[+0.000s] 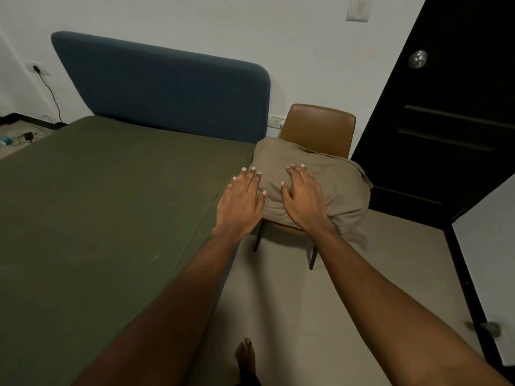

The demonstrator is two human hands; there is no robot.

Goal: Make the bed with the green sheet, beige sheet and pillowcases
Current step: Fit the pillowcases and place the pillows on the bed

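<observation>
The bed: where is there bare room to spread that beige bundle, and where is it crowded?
The green sheet lies bare from the blue headboard to the near edge. The floor strip between it and the black door is free. Crowded: the brown chair, its seat filled by the beige bundle, with left hand and right hand at it.

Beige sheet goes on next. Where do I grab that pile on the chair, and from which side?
Probably from the front: scoop under the lower edge of the beige sheet, where it overhangs the chair seat. It is a loose rounded heap.
</observation>
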